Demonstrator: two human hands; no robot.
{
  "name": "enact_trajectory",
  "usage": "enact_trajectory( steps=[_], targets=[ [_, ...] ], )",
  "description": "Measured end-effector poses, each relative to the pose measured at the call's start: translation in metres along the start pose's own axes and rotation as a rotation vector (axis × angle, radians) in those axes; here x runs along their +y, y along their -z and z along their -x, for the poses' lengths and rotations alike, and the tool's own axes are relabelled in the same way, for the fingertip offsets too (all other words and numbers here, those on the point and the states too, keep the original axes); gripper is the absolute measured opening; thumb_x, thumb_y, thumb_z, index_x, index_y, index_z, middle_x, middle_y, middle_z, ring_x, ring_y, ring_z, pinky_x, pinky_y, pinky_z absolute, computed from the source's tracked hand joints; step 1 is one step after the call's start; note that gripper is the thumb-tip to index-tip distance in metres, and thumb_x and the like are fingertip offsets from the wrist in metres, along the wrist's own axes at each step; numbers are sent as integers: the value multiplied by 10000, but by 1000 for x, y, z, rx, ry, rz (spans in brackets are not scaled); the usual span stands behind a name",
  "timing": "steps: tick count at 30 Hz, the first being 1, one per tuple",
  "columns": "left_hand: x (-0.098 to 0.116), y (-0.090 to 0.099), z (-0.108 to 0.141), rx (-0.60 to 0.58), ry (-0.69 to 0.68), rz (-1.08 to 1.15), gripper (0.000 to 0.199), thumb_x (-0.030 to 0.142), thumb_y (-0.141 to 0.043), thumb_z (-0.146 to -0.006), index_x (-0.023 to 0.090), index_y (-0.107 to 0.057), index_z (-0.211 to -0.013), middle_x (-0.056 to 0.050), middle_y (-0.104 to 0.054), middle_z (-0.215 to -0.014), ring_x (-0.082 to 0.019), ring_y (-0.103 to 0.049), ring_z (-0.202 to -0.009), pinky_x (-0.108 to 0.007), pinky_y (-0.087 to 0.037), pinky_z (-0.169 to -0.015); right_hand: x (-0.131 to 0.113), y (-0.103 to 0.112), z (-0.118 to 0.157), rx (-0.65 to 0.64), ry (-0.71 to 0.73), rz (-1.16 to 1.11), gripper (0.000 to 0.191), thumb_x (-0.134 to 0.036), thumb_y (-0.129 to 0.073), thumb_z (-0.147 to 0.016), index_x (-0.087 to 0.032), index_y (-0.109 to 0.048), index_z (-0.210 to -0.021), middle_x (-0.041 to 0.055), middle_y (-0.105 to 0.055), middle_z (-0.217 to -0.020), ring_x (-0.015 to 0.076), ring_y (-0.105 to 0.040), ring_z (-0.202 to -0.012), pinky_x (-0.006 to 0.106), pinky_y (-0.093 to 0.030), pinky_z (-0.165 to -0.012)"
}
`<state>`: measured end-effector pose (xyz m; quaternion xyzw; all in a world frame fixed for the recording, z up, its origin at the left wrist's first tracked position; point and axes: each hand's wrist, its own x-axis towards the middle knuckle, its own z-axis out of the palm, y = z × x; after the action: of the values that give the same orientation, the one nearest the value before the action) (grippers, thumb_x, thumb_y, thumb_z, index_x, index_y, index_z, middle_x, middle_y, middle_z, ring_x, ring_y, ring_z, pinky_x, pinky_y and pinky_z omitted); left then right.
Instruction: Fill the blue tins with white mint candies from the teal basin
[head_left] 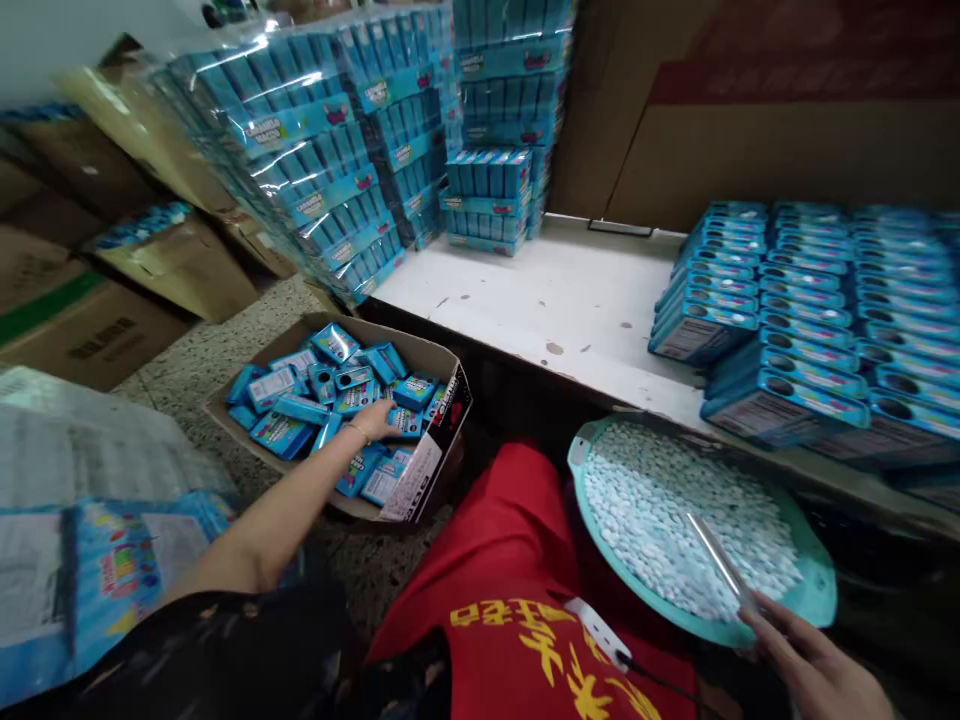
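While my right hand grasps the metal tool | left hand among blue boxes, grip unclear | best pinched lightly by sides

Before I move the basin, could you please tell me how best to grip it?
I'd take the basin by the two handles jutting from opposite ends of its rim, one hand from each side. It is wide and holds many pale pieces, so keep it level. The right hand should first release the metal tool.
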<state>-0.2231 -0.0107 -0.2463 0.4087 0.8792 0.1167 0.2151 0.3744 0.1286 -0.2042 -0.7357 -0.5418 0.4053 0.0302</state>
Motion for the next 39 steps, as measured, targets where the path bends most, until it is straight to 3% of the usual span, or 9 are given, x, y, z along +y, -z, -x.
enact_trajectory(
  steps=[7, 12, 15, 18, 20, 22, 30, 36, 39],
  targets=[
    [38, -41, -44, 13, 50, 81, 746, 289, -733, -510, 243, -458, -1201, -103, -290, -1390, -352, -190, -1286, -487, -203, -1013, -13, -12, 2, 19, 86, -22, 629, -604, -581, -528, -184, -643, -992, 80, -680, -943, 277, -639, -794, 343, -487, -730],
    [48, -27, -67, -4, 193, 265, 734, 417, -691, -549, 157, -463, -1196, -204, -409, -1292, -418, -312, -1214, -556, -310, -911, -1, -18, 4, 27, 177, -32, 556, -571, -593, -551, -194, -667, -953, 61, -696, -878, 267, -641, -787, 293, -507, -642],
    [42, 3, -49, -59, 139, 502, 615, 451, -532, -700, 187, -409, -1242, -133, -539, -1186, -307, -506, -1080, -449, -434, -843, 15, -17, -2, 34, 189, -30, 543, -566, -591, -551, -199, -676, -942, 56, -692, -909, 266, -637, -812, 286, -512, -654],
    [50, 32, -8, -246, -17, 1168, 628, 419, -526, -695, 230, -360, -1271, -86, -557, -1176, -284, -531, -1054, -487, -428, -866, 27, -18, -13, 43, 205, -11, 514, -557, -593, -546, -202, -690, -905, 55, -692, -914, 272, -626, -863, 284, -511, -685],
    [71, 41, 23, -377, -135, 1521, 716, 445, -585, -637, 238, -346, -1279, -91, -532, -1211, -319, -471, -1123, -552, -369, -908, 25, -21, -19, 50, 232, 4, 496, -553, -579, -559, -199, -692, -888, 58, -693, -909, 270, -618, -891, 283, -504, -714],
    [103, 42, 49, -468, -214, 1617, 782, 473, -626, -590, 237, -350, -1282, -106, -475, -1273, -350, -404, -1180, -577, -338, -924, 16, -23, -20, 45, 271, 23, 498, -552, -551, -590, -187, -684, -900, 63, -689, -922, 262, -611, -914, 287, -493, -753],
    [220, -11, 87, -671, -290, 1396, 798, 191, -700, -527, 238, -402, -1266, -93, -480, -1276, -321, -398, -1199, -463, -344, -984, -5, -5, -8, 79, 482, 388, 370, -390, -384, -808, -212, -593, -1057, 65, -619, -1084, 219, -567, -982, 321, -423, -849],
    [260, -63, 99, -1050, -57, 1419, 586, 299, -658, -582, 237, -520, -1148, -94, -561, -1179, -312, -529, -1066, -479, -430, -883, 1, 36, -4, 176, 467, 758, 316, -280, -347, -854, -226, -580, -1062, 72, -623, -900, 188, -576, -847, 270, -398, -722],
    [269, -83, 101, -1006, 14, 1275, 447, 254, -690, -595, 166, -585, -1021, -119, -633, -1041, -277, -611, -923, -439, -470, -840, -2, 33, -14, 182, 445, 857, 306, -241, -352, -850, -215, -580, -1053, 80, -608, -856, 188, -563, -810, 273, -369, -695]
  ],
)
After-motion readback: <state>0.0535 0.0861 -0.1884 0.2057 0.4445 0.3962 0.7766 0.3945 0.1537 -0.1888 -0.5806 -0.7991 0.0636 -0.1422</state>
